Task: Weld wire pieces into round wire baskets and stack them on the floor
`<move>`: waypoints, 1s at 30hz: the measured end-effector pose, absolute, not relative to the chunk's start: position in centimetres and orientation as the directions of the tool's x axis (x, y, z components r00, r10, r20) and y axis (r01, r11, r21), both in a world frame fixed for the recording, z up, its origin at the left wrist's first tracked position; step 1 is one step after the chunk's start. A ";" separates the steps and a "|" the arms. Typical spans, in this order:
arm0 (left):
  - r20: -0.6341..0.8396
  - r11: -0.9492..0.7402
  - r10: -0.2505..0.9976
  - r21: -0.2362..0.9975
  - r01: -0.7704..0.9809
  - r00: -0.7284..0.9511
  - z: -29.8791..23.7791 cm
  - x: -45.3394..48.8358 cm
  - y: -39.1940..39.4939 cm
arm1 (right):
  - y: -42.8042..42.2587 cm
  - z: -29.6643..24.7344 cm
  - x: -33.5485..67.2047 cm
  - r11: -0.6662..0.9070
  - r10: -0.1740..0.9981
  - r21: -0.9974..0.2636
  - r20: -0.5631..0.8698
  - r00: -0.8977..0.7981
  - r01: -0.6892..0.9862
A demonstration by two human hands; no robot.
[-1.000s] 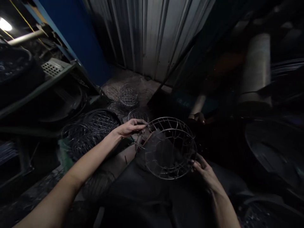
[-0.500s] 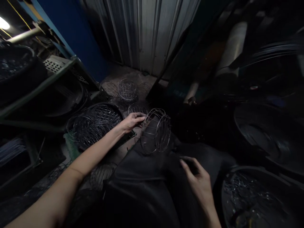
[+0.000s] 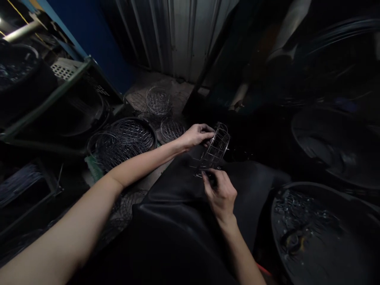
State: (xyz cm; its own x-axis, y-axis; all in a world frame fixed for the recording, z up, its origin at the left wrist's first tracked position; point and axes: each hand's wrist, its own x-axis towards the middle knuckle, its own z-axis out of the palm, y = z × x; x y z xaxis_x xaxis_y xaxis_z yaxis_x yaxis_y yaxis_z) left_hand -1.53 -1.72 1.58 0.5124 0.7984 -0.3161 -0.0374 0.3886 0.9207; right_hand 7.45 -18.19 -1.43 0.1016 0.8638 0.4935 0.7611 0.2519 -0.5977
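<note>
While the left hand (image 3: 196,136) clasps the far rim of a wire basket (image 3: 216,146), its fingers (image 3: 208,130) curled tight over the top wire, the right hand (image 3: 222,194) sits just near of it. The right fingers (image 3: 209,178) are drawn together at the basket's near lower edge. It is too dark to tell whether they grip the wire or only touch it.

The basket is tipped on its side in the middle of the scene, over the far edge of a dark cloth (image 3: 178,213) that covers the person's lap.

Left of the hands, a pile of wider wire grids (image 3: 127,136) lies beside a metal shelf (image 3: 44,105). Two smaller baskets stand on the floor (image 3: 139,85) beyond, one (image 3: 172,129) just left of the left hand, the other (image 3: 158,101) farther off, near a corrugated wall (image 3: 181,35). To the near right a black tub (image 3: 314,190) holds a tangle of wire bits.
</note>
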 end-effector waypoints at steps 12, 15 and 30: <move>-0.308 0.310 0.696 0.944 0.116 0.649 1.0 3.1 -2.6 | -15.9 2.0 8.0 0.442 0.883 0.060 0.149 -0.446 0.895; -0.240 0.085 0.626 0.967 0.242 0.741 2.3 4.5 -1.6 | -13.4 4.2 8.8 0.494 0.868 0.083 -0.105 -0.485 0.865; 0.229 -0.967 0.237 0.150 0.206 0.944 1.2 -3.4 -4.7 | -12.2 3.9 15.1 -0.096 0.993 -0.635 -0.117 0.027 0.767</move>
